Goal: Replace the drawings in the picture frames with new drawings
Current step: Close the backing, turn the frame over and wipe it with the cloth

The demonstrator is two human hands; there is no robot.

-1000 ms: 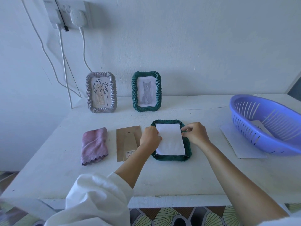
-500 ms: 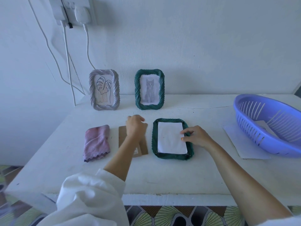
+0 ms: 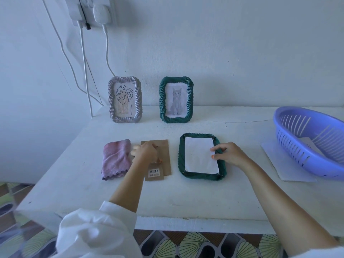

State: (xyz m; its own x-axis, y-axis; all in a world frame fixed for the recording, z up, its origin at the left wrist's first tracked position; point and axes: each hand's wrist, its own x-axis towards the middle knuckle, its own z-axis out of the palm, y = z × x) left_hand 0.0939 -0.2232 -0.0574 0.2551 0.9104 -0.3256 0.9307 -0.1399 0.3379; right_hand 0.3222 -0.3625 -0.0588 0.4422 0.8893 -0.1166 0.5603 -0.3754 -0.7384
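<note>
A green frame (image 3: 181, 157) lies face down on the white table (image 3: 186, 194), with a white sheet (image 3: 199, 155) set in its back. My right hand (image 3: 229, 155) holds the frame's right rim, thumb and forefinger at the sheet's edge. Left of it lies the brown backing board (image 3: 163, 151) with a barcode sticker. My left hand (image 3: 146, 152) is on the board, fingers curled over its left edge and thumb on top. At the wall stand a grey frame (image 3: 111, 101) with a leaf drawing and a green frame (image 3: 162, 101) with a cat drawing.
A folded pink cloth (image 3: 115, 159) lies just left of the backing board. At the right stands a purple slotted basket (image 3: 297, 146) holding paper, on top of another sheet (image 3: 279, 161). White cables (image 3: 83, 71) hang from wall sockets at the back left.
My left hand left the flat frame's left rim and moved left onto the backing board. My right hand stayed at the frame's right rim.
</note>
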